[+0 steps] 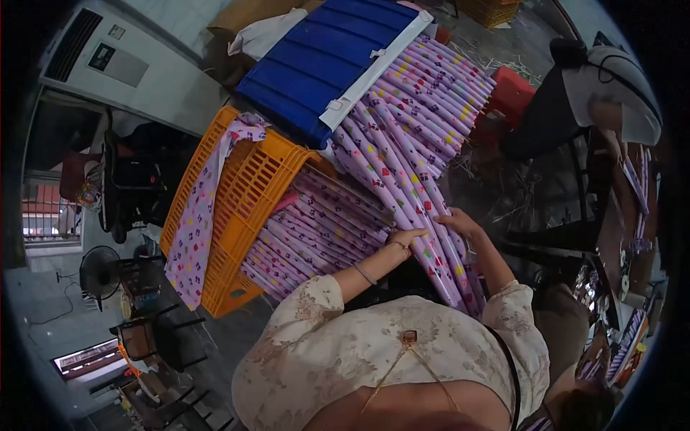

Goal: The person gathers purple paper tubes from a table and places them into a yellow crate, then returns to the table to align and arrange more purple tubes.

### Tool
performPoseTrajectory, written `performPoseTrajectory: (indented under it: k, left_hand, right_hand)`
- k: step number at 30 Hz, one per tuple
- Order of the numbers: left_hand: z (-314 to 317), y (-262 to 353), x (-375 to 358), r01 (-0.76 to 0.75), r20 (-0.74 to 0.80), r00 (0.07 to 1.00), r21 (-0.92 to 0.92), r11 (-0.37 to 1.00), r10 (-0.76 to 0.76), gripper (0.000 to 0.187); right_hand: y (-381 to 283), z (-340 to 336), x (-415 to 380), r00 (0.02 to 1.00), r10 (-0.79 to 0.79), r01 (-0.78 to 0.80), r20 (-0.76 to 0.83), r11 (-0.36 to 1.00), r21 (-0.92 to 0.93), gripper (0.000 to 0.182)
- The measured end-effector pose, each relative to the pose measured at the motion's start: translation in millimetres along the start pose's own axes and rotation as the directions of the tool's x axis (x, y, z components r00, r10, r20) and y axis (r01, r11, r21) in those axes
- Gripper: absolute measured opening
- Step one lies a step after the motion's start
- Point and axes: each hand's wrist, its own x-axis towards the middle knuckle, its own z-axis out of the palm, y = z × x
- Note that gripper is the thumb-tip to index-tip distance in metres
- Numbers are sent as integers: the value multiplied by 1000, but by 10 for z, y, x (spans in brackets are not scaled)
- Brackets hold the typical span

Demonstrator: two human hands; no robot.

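Several long lilac wrapping-paper rolls (440,269), printed with small coloured figures, slant from the blue bin down towards my waist. My left hand (408,241) is closed around the left side of this bundle. On the bundle's right side my right hand (460,221) grips the rolls, its fingers partly hidden. Beyond my hands, a stack of similar rolls (431,86) sticks out from the blue bin (323,54), which lies on its side with a white rim. More rolls (309,230) lie inside the tipped orange crate (241,169), left of my left hand.
A loose lilac printed sheet (201,223) drapes over the orange crate. A red stool (512,93) and scraps stand or lie beyond the stack. At right, another person (618,86) sits by a worktable. A black fan (100,273) and chairs are at left.
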Motion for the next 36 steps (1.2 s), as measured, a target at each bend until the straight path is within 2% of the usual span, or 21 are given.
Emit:
performPoseTrajectory:
  k: [2, 5, 7, 8, 10, 11, 13, 17, 20, 21, 23, 24, 26, 27, 28, 29, 30, 32, 33, 35, 36]
  left_hand:
    - [50, 59, 87, -42, -12, 999, -43, 998, 41, 45]
    - [228, 506, 21, 63, -7, 998, -59, 996, -64, 41]
    - [294, 801, 85, 66, -42, 997, -89, 994, -70, 41]
    - [339, 963, 131, 65, -71, 995, -105, 992, -73, 40]
    - [381, 1208, 242, -24, -131, 991, -180, 983, 0, 42]
    - [349, 1315, 336, -48, -147, 989, -210, 976, 17, 43]
    - [385, 1594, 368, -90, -163, 985, -161, 983, 64, 46]
    - [72, 2017, 744, 10, -257, 966, 3, 1000, -9, 57]
    - [273, 2320, 540, -101, -352, 932, -20, 995, 87, 54]
    - [-210, 2223, 1127, -140, -159, 981, -163, 977, 114, 41]
    - [239, 2591, 540, -141, -260, 958, -77, 987, 117, 47]
    - [-117, 2605, 960, -190, -297, 940, -56, 980, 166, 46]
    - [108, 2805, 742, -154, -442, 892, -89, 984, 100, 54]
    - [24, 2778, 819, -268, -453, 854, 37, 963, 255, 50]
    - [83, 2732, 745, -380, -484, 772, 169, 909, 413, 55]
    - [172, 2697, 686, -472, -485, 668, 309, 826, 564, 60]
    - [-121, 2615, 1049, -367, -543, 566, 507, 780, 620, 75]
    - [-61, 2506, 1103, -272, -503, 287, 774, 572, 815, 87]
    - [86, 2510, 954, -231, -496, 336, 781, 580, 801, 96]
    - [110, 2486, 839, -139, -451, 332, 845, 516, 828, 96]
    - [225, 2493, 676, -163, -504, 385, 787, 594, 773, 92]
  right_hand:
    - [-212, -78, 178, 999, 40, -39, 29, 999, -28, 44]
    - [-479, -254, 516, 995, 86, -81, 46, 992, -95, 47]
    - [-561, -399, 939, 999, 42, -34, 21, 950, -310, 52]
    - [-337, -554, 1364, 1000, 19, -24, -17, 935, -355, 63]
    - [-1200, -372, 1177, 994, 111, -91, 6, 848, -523, 95]
    - [-1431, -325, 1169, 996, 70, -32, 60, 873, -487, 97]
    - [-1525, -369, 1586, 1000, 8, -3, 7, 796, -605, 89]
    - [-1810, -277, 2047, 987, -64, 140, 148, 797, -588, 85]
    - [-1919, -184, 2386, 988, -96, 146, 120, 823, -550, 67]
    - [-2028, -128, 2390, 988, -95, 145, 119, 827, -543, 66]
    - [-2194, 6, 2453, 981, -177, 190, 76, 839, -510, 65]
    - [-2212, 37, 2587, 982, -171, 185, 73, 842, -507, 65]
    - [-2164, 124, 2896, 951, -307, 242, 41, 653, -718, 66]
    - [-2217, 189, 2800, 904, -426, 315, 25, 626, -713, 62]
    - [-2229, 256, 2689, 846, -532, 379, 8, 592, -711, 58]
    - [-2142, 295, 2860, 798, -600, 309, -61, 493, -813, 46]
    - [-2125, 302, 2852, 801, -595, 304, -66, 499, -812, 46]
    - [-2033, 291, 2728, 626, -763, 372, -163, 475, -797, 41]
    - [-1990, 247, 2609, 638, -749, 354, -180, 493, -795, 41]
    - [-1904, 73, 2264, 614, -747, 452, -253, 596, -664, 31]
    - [-1766, -105, 2094, 516, -822, 488, -242, 513, -706, 29]
